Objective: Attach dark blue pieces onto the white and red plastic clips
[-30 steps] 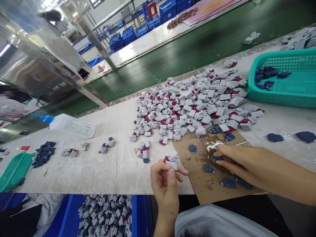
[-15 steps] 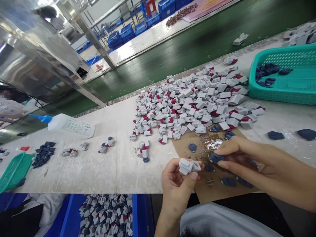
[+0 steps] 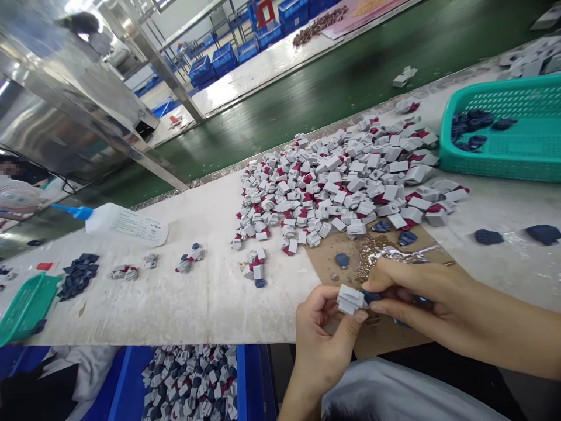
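My left hand (image 3: 326, 339) is closed around a light grey blocky plastic part (image 3: 350, 299), pinched between thumb and fingers. Between the thumb and forefinger of my right hand (image 3: 407, 292) is a small dark blue piece shaped like a fist (image 3: 370, 294). The blue piece meets the right end of the grey part. Beneath the hands lies a brown cardboard sheet (image 3: 322, 257) with a shiny wet patch (image 3: 372, 257). Loose blue fist pieces (image 3: 342, 261) rest on it, some partly hidden by my right hand.
A heap of grey and dark red parts (image 3: 333, 175) covers the table's middle. At right stands a green basket (image 3: 504, 166) holding blue pieces. A white bottle with a blue nozzle (image 3: 127, 224) lies left. Below is a blue bin (image 3: 249, 380) of assembled parts; behind runs a green conveyor (image 3: 307, 99).
My right hand has lifted the blue fist piece from the wet patch to the grey part. My left hand has shifted slightly right and turned the grey part.
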`<move>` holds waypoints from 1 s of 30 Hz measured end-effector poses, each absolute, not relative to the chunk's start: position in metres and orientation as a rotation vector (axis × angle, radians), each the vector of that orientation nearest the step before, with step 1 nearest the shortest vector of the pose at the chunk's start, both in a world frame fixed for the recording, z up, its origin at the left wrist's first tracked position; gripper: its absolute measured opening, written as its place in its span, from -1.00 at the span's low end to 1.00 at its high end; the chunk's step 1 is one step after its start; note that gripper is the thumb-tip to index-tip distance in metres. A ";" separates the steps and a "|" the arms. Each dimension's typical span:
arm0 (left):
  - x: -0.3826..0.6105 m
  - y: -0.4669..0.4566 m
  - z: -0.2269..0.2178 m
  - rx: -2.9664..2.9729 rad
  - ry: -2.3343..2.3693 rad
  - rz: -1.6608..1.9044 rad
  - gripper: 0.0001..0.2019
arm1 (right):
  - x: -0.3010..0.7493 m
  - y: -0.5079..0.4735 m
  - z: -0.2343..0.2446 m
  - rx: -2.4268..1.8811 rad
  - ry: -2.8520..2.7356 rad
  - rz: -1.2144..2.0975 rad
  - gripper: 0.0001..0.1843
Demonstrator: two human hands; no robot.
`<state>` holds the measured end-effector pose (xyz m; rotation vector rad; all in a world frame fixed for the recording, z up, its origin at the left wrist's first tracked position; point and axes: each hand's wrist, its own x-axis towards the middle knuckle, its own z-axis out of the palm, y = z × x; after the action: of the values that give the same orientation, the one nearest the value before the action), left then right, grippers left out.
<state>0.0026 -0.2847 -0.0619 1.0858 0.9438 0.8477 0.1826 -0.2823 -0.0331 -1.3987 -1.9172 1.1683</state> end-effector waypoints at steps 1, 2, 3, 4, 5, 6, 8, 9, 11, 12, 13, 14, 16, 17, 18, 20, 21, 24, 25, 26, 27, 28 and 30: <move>0.001 -0.285 -0.062 1.135 0.944 0.802 -0.81 | 0.183 -0.282 -0.034 -1.396 -1.919 1.237 -0.71; 0.000 -0.285 -0.062 1.177 0.933 0.753 -0.79 | 0.183 -0.281 -0.034 -1.366 -1.932 1.322 -0.71; -0.002 -0.286 -0.062 1.211 0.912 0.717 -0.77 | 0.184 -0.280 -0.033 -1.319 -1.949 1.397 -0.72; -0.004 -0.285 -0.062 1.235 0.892 0.704 -0.75 | 0.184 -0.277 -0.031 -1.289 -1.945 1.423 -0.72; -0.006 -0.285 -0.061 1.247 0.882 0.717 -0.73 | 0.182 -0.274 -0.028 -1.280 -1.904 1.408 -0.70; -0.007 -0.284 -0.061 1.248 0.882 0.753 -0.72 | 0.180 -0.270 -0.025 -1.299 -1.815 1.363 -0.66; -0.005 -0.283 -0.059 1.250 0.897 0.853 -0.70 | 0.169 -0.260 -0.018 -1.361 -1.528 1.230 -0.56; -0.003 -0.282 -0.058 1.259 0.906 0.888 -0.67 | 0.161 -0.255 -0.016 -1.380 -1.385 1.192 -0.52; 0.004 -0.281 -0.055 1.303 0.911 0.936 -0.61 | 0.141 -0.246 -0.012 -1.347 -1.210 1.239 -0.47; 0.008 -0.280 -0.053 1.338 0.915 0.965 -0.59 | 0.131 -0.243 -0.010 -1.296 -1.183 1.309 -0.46; 0.012 -0.280 -0.053 1.380 0.924 1.002 -0.57 | 0.122 -0.241 -0.009 -1.236 -1.164 1.398 -0.46; 0.015 -0.280 -0.053 1.422 0.943 1.049 -0.56 | 0.115 -0.240 -0.009 -1.187 -1.139 1.487 -0.45; 0.019 -0.281 -0.055 1.514 0.997 1.151 -0.57 | 0.106 -0.240 -0.008 -1.136 -1.087 1.590 -0.44; 0.020 -0.282 -0.058 1.557 1.034 1.180 -0.58 | 0.104 -0.241 -0.009 -1.139 -1.065 1.614 -0.43; 0.020 -0.284 -0.061 1.593 1.064 1.197 -0.59 | 0.103 -0.242 -0.009 -1.148 -1.042 1.624 -0.41; 0.019 -0.287 -0.067 1.616 1.098 1.189 -0.58 | 0.103 -0.244 -0.013 -1.161 -1.012 1.629 -0.37; 0.017 -0.290 -0.070 1.614 1.105 1.181 -0.58 | 0.102 -0.244 -0.015 -1.161 -0.997 1.632 -0.36; 0.006 -0.294 -0.074 1.619 1.170 1.178 -0.60 | 0.089 -0.246 -0.024 -1.146 -1.013 1.656 -0.34; -0.001 -0.295 -0.074 1.648 1.196 1.174 -0.61 | 0.082 -0.246 -0.026 -1.135 -1.036 1.666 -0.34; -0.008 -0.294 -0.074 1.695 1.216 1.169 -0.61 | 0.075 -0.246 -0.026 -1.124 -1.070 1.671 -0.34; -0.016 -0.292 -0.073 1.756 1.236 1.151 -0.62 | 0.070 -0.245 -0.025 -1.113 -1.135 1.662 -0.34; -0.026 -0.289 -0.072 1.824 1.271 1.129 -0.62 | 0.067 -0.244 -0.023 -1.100 -1.239 1.623 -0.36; -0.046 -0.280 -0.073 1.977 1.432 1.076 -0.65 | 0.076 -0.238 -0.016 -1.088 -1.517 1.417 -0.44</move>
<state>-0.0458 -0.2797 -0.0733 1.9775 1.4319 1.0762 0.0763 -0.2381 -0.0156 -1.0880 -1.5166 1.4170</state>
